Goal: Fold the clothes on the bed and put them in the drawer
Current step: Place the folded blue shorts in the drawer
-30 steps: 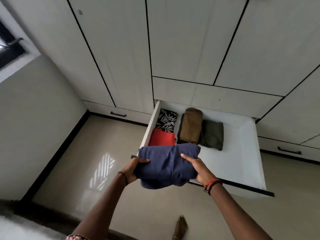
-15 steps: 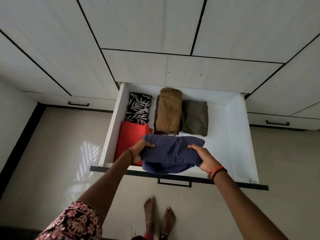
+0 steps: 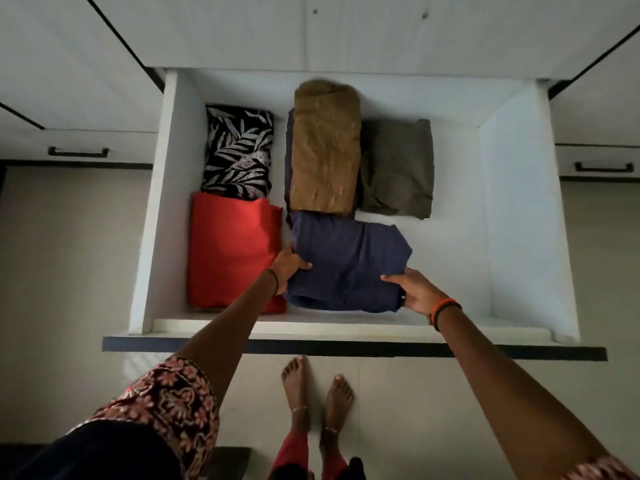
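Note:
A folded navy garment (image 3: 346,261) lies low inside the open white drawer (image 3: 526,216), in front of a brown folded piece (image 3: 325,147). My left hand (image 3: 289,266) grips its left edge, thumb on top. My right hand (image 3: 414,289) grips its front right corner. Also in the drawer are a red folded cloth (image 3: 232,247) at the front left, a black-and-white leaf-print piece (image 3: 239,150) behind it, and an olive-grey piece (image 3: 398,168) to the right of the brown one.
The drawer's dark front edge (image 3: 353,348) runs across below my arms. Its right part shows bare white bottom. Shut drawers with black handles (image 3: 78,152) flank it under white wardrobe doors. My bare feet (image 3: 315,386) stand on the tiled floor.
I have come closer and leaned over the drawer. Both hands carried the navy garment forward and down into it, between the red cloth and the bare right part.

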`<state>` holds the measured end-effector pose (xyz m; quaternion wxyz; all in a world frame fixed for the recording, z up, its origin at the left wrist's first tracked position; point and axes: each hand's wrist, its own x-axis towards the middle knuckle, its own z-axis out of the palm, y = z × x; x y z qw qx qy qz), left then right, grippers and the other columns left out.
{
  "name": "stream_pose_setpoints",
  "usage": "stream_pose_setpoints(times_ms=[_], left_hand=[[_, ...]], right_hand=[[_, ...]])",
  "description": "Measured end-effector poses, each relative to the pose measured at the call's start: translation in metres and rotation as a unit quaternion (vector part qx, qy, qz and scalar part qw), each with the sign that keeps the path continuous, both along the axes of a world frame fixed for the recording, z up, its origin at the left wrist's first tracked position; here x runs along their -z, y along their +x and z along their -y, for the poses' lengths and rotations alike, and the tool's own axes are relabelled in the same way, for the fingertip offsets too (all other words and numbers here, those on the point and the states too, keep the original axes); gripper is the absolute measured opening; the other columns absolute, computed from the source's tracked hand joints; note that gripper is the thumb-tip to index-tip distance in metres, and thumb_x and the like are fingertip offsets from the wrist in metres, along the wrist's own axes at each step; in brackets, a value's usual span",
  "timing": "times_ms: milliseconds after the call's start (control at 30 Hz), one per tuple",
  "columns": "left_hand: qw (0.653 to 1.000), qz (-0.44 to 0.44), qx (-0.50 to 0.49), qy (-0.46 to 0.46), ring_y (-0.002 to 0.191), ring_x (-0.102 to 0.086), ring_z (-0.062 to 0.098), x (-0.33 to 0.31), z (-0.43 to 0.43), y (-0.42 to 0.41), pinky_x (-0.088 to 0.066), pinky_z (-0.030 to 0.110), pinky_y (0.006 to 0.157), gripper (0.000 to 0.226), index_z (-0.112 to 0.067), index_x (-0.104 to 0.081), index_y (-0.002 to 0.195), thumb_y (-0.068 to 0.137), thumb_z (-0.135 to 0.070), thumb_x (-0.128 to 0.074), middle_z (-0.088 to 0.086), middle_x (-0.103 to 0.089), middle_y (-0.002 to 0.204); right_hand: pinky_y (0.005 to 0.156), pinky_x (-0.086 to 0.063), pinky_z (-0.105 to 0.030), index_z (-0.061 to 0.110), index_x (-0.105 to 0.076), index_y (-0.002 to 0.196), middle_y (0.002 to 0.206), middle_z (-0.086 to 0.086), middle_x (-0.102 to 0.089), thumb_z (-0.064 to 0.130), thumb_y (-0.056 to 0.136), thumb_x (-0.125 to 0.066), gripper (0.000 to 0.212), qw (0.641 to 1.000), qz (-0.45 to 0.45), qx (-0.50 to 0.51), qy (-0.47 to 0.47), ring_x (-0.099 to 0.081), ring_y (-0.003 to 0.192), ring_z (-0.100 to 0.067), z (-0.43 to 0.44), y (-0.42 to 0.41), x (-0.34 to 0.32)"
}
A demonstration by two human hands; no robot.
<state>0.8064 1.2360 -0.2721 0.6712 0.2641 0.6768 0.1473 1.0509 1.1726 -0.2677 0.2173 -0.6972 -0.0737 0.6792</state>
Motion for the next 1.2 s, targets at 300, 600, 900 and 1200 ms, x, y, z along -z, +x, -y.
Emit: stream_pose_setpoints(times_ms=[300,600,900,1200], left_hand=[[0.971,-0.203,0.126,0.018,0.119,-0.048,0.031,0.036,0.021,0.004,-0.039,0.032,0.098,0.060,0.006,-0.033,0.133,0.082,0.007,-0.063,0.024,-0.045,0.135],[0.945,-0.242,0.221,0.021,0.130,-0.041,0.032,0.029,0.020,0.001,-0.030,0.030,0.101,0.071,0.002,-0.027,0.140,0.084,-0.011,-0.069,0.020,-0.040,0.143],[0.970,-0.219,0.072,0.072,0.122,-0.044,0.039,-0.020,0.037,0.001,-0.037,0.040,0.099,0.047,0.006,-0.044,0.130,0.087,-0.008,-0.059,0.027,-0.047,0.129],[0.909,-0.200,-0.344,0.126,0.089,-0.054,0.028,-0.101,0.129,-0.034,-0.043,0.040,0.085,0.022,0.003,-0.059,0.098,0.096,-0.016,-0.049,0.016,-0.057,0.091]], right_hand=[[0.061,-0.047,-0.029,0.014,-0.059,0.093,0.103,-0.012,-0.063,0.000,0.086,-0.062,0.016,0.991,0.102,-0.082,-0.037,-0.059,0.090,-0.025,0.009,0.013,0.033],[0.075,-0.055,-0.040,0.013,-0.057,0.079,0.103,-0.018,-0.065,-0.001,0.081,-0.068,0.017,0.977,0.168,-0.127,-0.032,-0.061,0.093,-0.031,0.010,0.010,0.035],[0.092,-0.052,-0.046,0.008,-0.064,0.087,0.091,-0.013,-0.065,0.003,0.084,-0.060,0.007,0.955,0.287,-0.067,0.032,-0.064,0.092,-0.032,0.018,0.005,-0.017],[0.080,-0.053,-0.039,0.004,-0.064,0.090,0.091,-0.018,-0.067,0.001,0.081,-0.063,0.009,0.924,0.333,0.175,0.068,-0.060,0.074,-0.025,0.091,-0.015,-0.090]])
